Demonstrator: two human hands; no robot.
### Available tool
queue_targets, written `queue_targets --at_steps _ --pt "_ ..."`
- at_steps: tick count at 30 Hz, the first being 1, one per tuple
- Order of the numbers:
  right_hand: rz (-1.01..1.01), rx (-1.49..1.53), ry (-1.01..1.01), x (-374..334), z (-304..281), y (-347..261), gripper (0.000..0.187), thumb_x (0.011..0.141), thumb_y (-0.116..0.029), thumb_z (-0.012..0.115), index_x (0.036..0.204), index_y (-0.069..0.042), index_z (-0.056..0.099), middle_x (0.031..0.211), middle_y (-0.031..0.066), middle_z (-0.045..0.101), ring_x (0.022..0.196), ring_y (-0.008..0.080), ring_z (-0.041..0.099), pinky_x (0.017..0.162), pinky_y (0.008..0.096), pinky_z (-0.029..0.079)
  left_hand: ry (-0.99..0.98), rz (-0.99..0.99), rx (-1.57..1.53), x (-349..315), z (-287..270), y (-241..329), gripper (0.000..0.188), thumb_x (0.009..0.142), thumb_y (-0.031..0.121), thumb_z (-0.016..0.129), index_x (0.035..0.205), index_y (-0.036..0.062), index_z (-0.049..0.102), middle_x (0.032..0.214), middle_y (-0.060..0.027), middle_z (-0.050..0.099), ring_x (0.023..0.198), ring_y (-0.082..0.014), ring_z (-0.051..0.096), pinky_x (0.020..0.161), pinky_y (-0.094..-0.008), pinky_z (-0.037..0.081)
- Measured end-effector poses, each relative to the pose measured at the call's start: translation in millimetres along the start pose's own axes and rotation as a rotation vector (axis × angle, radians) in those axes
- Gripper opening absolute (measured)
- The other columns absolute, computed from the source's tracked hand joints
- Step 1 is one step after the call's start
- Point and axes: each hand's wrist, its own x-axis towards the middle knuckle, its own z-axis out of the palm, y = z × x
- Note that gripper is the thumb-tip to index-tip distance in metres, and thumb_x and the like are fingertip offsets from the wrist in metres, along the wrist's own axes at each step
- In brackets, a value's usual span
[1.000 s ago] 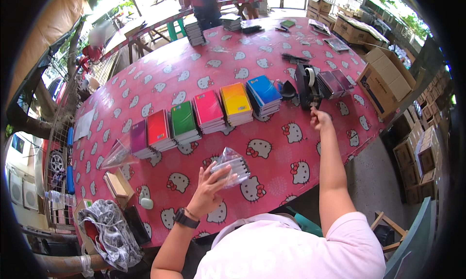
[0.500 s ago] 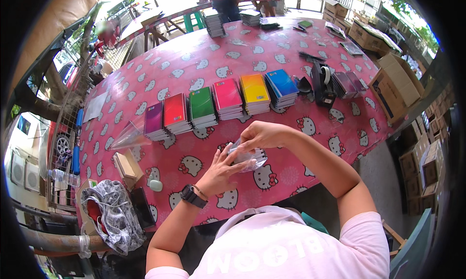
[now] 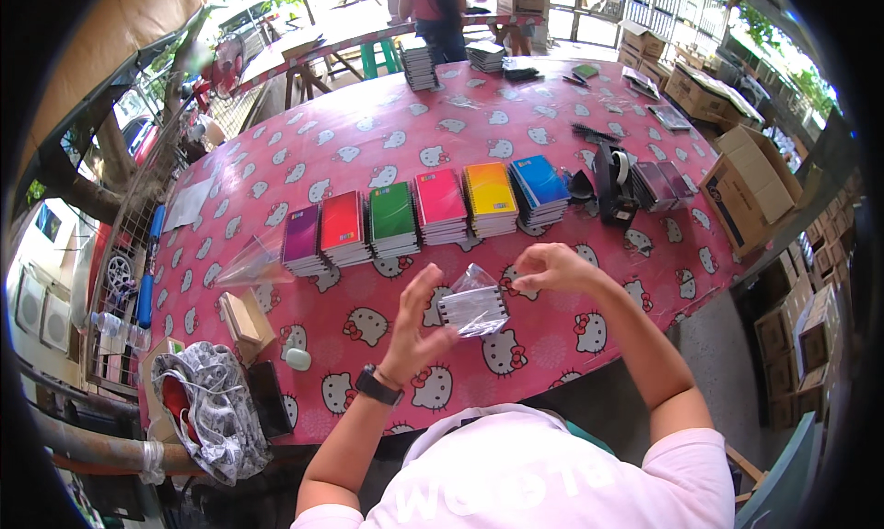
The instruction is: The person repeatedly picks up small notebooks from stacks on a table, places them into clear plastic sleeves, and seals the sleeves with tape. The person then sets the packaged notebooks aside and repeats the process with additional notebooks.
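Note:
A small bundle of spiral notebooks (image 3: 473, 312) in a clear plastic wrapper lies on the table in front of me. Its loose plastic flap (image 3: 473, 279) stands up at the far side. Just left of the bundle, my left hand (image 3: 412, 325) is raised with thumb and fingers apart, holding nothing. To the right, my right hand (image 3: 555, 269) hovers off the bundle, fingers curved and empty. Beyond them stands a row of notebook stacks: purple (image 3: 300, 236), red (image 3: 343, 223), green (image 3: 393, 214), pink (image 3: 440, 199), yellow (image 3: 491, 194) and blue (image 3: 540, 185).
A black tape dispenser (image 3: 615, 186) stands right of the row, beside dark packs (image 3: 656, 185) and an open carton (image 3: 753, 186). Near left are a patterned bag (image 3: 210, 409), a wooden block (image 3: 247, 325) and a pale green case (image 3: 297, 359). A person (image 3: 436, 18) stands beyond the table.
Both hands have come off the wrapped bundle, the left moving left and the right moving right. The bundle now shows fully, with its plastic flap sticking up. The view has tilted slightly.

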Motion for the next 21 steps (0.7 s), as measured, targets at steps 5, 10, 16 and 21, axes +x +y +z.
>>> queue_targets --at_steps 5,10,16,21 --pt "-0.206 0.448 -0.126 46 53 3 0.024 0.081 -0.016 0.07 0.1 -0.001 0.067 0.093 0.0074 0.066 0.089 0.0155 0.062 0.081 0.0284 0.047 0.043 -0.356 -0.237 26 20 -30 0.021 0.081 0.012 0.07 0.098 0.0002 0.067 0.083 -0.0032 0.066 0.079 -0.0115 0.061 0.073 -0.023 0.049" --pt "-0.391 0.844 0.072 33 44 -14 0.028 0.079 -0.008 0.07 0.105 -0.001 0.065 0.099 0.0051 0.065 0.088 0.0104 0.058 0.08 0.0248 0.047 0.185 -0.162 -0.194 35 6 -5 0.033 0.081 0.012 0.07 0.111 0.0007 0.062 0.102 -0.0052 0.064 0.091 -0.0122 0.06 0.079 -0.0246 0.048" --pt "-0.142 0.576 -0.076 38 73 0 0.039 0.075 -0.017 0.074 0.109 -0.002 0.064 0.095 0.0046 0.067 0.096 0.0134 0.057 0.083 0.0286 0.046 -0.308 -0.736 -0.526 33 2 -26 0.069 0.075 0.028 0.076 0.13 -0.0001 0.046 0.132 -0.011 0.048 0.12 -0.0185 0.046 0.102 -0.0334 0.035" --pt "-0.554 0.26 0.063 3 62 -2 0.049 0.076 -0.025 0.073 0.119 -0.006 0.059 0.118 0.0083 0.059 0.112 0.024 0.049 0.096 0.0373 0.038 -0.156 -0.104 0.052 24 -1 -5 0.058 0.077 0.031 0.072 0.125 0.006 0.054 0.127 -0.0102 0.054 0.131 -0.0238 0.035 0.109 -0.0388 0.024"
